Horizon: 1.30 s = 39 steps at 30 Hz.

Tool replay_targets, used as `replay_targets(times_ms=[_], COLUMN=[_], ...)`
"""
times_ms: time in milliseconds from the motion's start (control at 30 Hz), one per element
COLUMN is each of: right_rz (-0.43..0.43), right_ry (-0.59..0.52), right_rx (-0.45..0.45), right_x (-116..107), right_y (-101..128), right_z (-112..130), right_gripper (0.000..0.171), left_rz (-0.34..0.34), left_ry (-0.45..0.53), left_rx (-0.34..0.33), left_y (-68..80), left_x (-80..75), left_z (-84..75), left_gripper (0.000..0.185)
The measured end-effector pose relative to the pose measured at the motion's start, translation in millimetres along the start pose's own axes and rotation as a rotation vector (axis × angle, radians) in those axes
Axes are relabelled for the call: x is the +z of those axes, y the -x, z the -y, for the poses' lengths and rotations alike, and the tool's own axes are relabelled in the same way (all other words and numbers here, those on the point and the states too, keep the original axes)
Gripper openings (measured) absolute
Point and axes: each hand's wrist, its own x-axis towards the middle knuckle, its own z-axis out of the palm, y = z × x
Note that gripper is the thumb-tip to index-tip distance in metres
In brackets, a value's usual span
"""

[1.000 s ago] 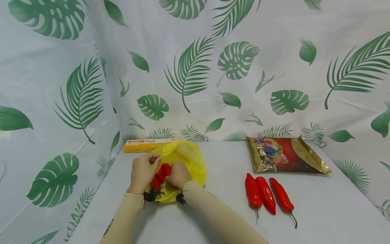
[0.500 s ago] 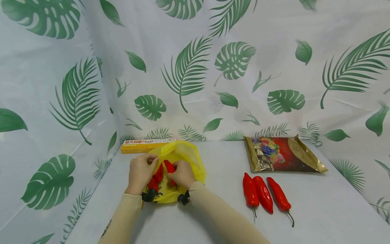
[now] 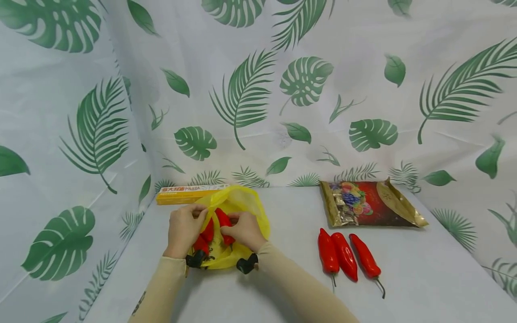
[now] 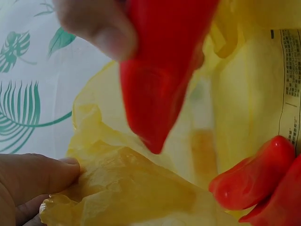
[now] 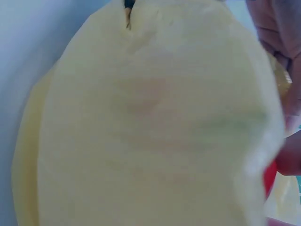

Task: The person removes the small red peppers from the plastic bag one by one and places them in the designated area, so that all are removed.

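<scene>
The left hand (image 3: 181,229) pinches the rim of a yellow plastic bag (image 3: 255,204), thumb and fingers on the thin film in the left wrist view. Over the bag's mouth the right hand (image 3: 245,229) grips a red chili pepper (image 3: 223,219); seen from the left wrist, this pepper (image 4: 160,70) hangs with its tapered end down. More red peppers (image 4: 258,179) lie inside the bag, partly hidden by its wall. Bag film (image 5: 155,117) fills most of the right wrist view.
Three red chili peppers (image 3: 344,256) lie on the white table (image 3: 295,251) at the right. Behind them is a gold and red packet (image 3: 371,204). A yellow pasta box (image 3: 181,197) lies behind the bag, near the leaf-patterned backdrop (image 3: 307,161).
The right hand has drawn a pepper up from among the others in the bag, so more of it shows. The left hand keeps its hold on the rim. The head view has turned slightly right.
</scene>
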Motion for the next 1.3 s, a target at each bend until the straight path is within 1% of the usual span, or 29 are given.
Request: replay_targets(times_ms=[133,267,433,533,600,867,1067,1200,1300], right_rz=[-0.012,-0.026,-0.051,-0.086,-0.117,-0.209,-0.266,-0.289,-0.289], right_ry=[-0.048,-0.101,-0.223,-0.303,-0.334,-0.405,-0.459,-0.467,-0.463], right_rx=[-0.014,-0.002,0.029,0.018,0.005,-0.024,-0.066,-0.104,-0.134], right_x=[-6.5,-10.0,-9.6,-9.7,-9.9,-10.8,-11.6,-9.5,-6.6], right_y=[5.6,9.0,10.0,8.9,8.0,8.0,6.8,5.0,3.3], right_z=[1.8,2.0,-1.4,-3.0,-3.6,-4.6,-2.0,-0.2,0.9], right_gripper=[0.046,0.046,0.052,0.053,0.053,0.054,0.056,0.057,0.059], left_rz=[0.004,0.002,-0.008,-0.010,-0.005,0.005,0.008,0.027,0.032], left_ry=[0.001,-0.001,-0.007,-0.004,-0.003,0.001,-0.002,0.007,0.006], left_rx=[-0.014,-0.017,-0.013,-0.013,-0.015,-0.021,-0.030,-0.029,-0.026], left_y=[0.5,0.6,0.9,1.2,1.1,1.6,2.4,2.3,1.9], left_x=[0.6,2.0,2.3,2.4,2.9,2.7,3.7,5.9,6.9], left_z=[-1.4,-1.3,-2.0,-2.6,-2.5,-0.8,-0.2,-1.7,-3.1], left_gripper=[0.019,0.019,0.019,0.019,0.019,0.019,0.018,0.018,0.018])
